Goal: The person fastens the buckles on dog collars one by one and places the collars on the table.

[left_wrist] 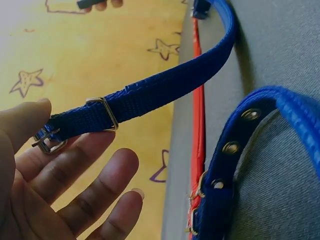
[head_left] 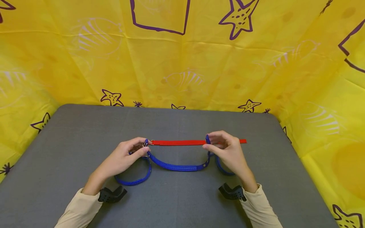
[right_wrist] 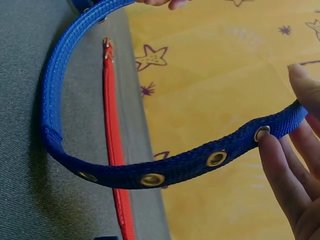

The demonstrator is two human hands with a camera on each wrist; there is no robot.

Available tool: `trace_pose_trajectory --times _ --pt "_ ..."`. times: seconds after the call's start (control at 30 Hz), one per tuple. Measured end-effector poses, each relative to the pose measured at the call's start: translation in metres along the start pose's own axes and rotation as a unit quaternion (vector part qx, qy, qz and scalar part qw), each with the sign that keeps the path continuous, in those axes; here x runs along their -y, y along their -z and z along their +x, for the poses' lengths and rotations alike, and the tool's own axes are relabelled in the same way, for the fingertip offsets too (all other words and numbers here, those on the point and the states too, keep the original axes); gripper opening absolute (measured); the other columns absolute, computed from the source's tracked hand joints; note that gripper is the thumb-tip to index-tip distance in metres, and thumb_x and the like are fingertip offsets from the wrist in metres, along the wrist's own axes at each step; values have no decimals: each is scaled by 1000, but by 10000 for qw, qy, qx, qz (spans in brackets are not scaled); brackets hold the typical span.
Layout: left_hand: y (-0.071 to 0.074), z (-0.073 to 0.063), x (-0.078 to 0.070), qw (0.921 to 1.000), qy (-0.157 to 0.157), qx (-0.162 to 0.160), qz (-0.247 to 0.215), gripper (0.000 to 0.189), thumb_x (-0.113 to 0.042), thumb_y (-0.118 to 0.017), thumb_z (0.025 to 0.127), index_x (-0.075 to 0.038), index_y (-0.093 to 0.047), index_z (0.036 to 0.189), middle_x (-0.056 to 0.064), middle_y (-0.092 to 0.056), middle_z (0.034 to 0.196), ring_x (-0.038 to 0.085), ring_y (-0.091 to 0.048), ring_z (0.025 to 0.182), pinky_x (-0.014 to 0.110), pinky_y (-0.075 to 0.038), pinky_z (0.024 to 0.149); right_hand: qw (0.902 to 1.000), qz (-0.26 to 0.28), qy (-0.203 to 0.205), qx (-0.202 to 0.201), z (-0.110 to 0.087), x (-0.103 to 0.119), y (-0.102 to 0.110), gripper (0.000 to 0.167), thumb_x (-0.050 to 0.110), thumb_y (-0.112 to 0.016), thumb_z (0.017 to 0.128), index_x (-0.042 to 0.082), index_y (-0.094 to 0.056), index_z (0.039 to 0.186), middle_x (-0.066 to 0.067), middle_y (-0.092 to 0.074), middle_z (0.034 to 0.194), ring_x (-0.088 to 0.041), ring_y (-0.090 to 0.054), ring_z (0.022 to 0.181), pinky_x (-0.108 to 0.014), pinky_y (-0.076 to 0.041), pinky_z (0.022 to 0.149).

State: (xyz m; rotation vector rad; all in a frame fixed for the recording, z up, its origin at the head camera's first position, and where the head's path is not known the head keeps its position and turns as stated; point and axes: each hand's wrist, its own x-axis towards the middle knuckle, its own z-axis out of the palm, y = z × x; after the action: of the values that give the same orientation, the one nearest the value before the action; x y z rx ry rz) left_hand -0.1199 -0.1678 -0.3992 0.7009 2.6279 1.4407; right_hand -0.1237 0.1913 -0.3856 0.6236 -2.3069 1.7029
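Note:
A blue collar (head_left: 179,167) hangs in a sagging curve between both hands, above the table. My left hand (head_left: 122,160) pinches its end with the metal buckle (left_wrist: 50,142) between thumb and forefinger; the other fingers are spread loosely. At the opposite end, my right hand (head_left: 231,155) pinches the strap tip, near a row of metal eyelets (right_wrist: 216,158). Behind them a red collar (head_left: 178,142) lies stretched straight, partly hidden by the right hand. A second blue collar (head_left: 134,183) lies looped below the left hand, and another blue loop (head_left: 223,171) shows beside the right wrist.
The grey table (head_left: 176,202) reaches back to a yellow cloth (head_left: 182,60) printed with starfish and fish, which also hangs at both sides. Black camera mounts (head_left: 112,193) sit on both wrists, by the beige sleeves (head_left: 260,205).

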Motion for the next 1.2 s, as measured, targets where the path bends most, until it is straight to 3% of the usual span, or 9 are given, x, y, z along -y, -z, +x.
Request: trace_pose_trajectory --times 0.13,0.3,0.53,0.83,1.0,1.2 --pt "-6 1 -3 9999 41 106 -15 19 -21 -58 101 -16 -64 119 -1 -73 92 15 -68 82 23 -52 74 9997 -39 -131 186 0 1 -2 31 -2 -80 78 1 -66 106 -20 -72 96 -6 -71 82 -24 -58 72" --pt "-11 4 -9 9999 -57 130 -77 22 -20 -56 102 -14 -64 122 4 -76 103 11 -68 87 24 -53 76 9985 -163 -277 439 -1 1 -4 30 3 -81 80 6 -70 108 -15 -74 98 -9 -71 80 -24 -58 73" --pt "-19 10 -18 9990 -408 -105 -145 24 -15 -61 99 -11 -62 123 -4 -74 106 16 -69 88 24 -53 76 9978 -343 -157 547 -2 -1 -8 25 4 -80 81 6 -73 105 -12 -75 93 -8 -70 76 -26 -58 70" --pt "-30 12 -17 9973 -552 -353 -335 16 -10 -63 97 -7 -59 113 3 -73 100 18 -70 89 24 -54 79 9977 -378 52 560 -1 0 -14 16 4 -79 82 9 -75 97 -8 -75 95 -5 -69 82 -24 -57 73" --pt "-31 12 -17 9958 -501 -400 -661 20 -8 -63 97 -4 -59 117 7 -67 97 10 -65 83 22 -54 74 9957 -437 -144 801 -1 -1 -15 17 6 -78 84 13 -75 100 -4 -75 99 -5 -69 86 -24 -57 78" --pt "-31 11 -17 9952 -346 -270 -878 21 -11 -61 98 -5 -62 118 10 -71 100 6 -66 85 25 -55 72 9934 -582 -286 941 -2 -3 -14 11 10 -75 87 13 -74 97 -5 -74 102 -13 -69 79 -25 -57 70"
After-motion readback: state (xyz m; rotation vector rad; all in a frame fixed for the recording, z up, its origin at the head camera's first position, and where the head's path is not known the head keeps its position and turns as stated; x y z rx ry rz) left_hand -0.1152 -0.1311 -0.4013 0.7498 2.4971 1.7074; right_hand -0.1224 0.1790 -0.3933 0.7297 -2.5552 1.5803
